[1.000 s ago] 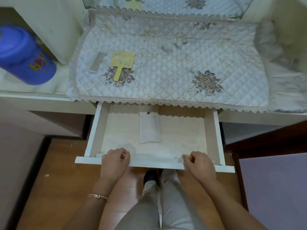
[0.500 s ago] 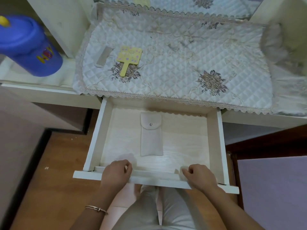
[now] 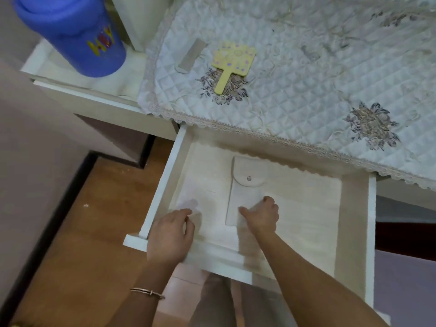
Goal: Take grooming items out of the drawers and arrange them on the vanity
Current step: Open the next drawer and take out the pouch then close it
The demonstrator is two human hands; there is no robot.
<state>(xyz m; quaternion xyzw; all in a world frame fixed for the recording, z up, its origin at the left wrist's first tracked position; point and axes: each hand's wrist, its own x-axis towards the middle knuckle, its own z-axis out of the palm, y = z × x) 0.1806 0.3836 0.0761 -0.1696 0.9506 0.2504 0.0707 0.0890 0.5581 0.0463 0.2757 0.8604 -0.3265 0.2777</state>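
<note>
The white vanity drawer [image 3: 165, 182] stands pulled out below the quilted cloth [image 3: 306, 79] on the vanity top. A cream pouch with a snap button [image 3: 245, 182] lies flat in the drawer. My right hand [image 3: 260, 217] is inside the drawer, thumb and curled fingers closed on the pouch's near end. My left hand [image 3: 169, 237] rests over the drawer's front rail, fingers curled inside. A yellow hand mirror [image 3: 232, 60] and a small grey comb [image 3: 192, 55] lie on the cloth at the left.
A blue lidded bottle [image 3: 75, 36] stands on the lower shelf to the left of the vanity. Wooden floor lies below, with a dark skirting line at the left. My legs are under the drawer front.
The drawer slid further out, showing the whole pouch. My right hand left the drawer front and reached in onto the pouch. The view shifted right and closer.
</note>
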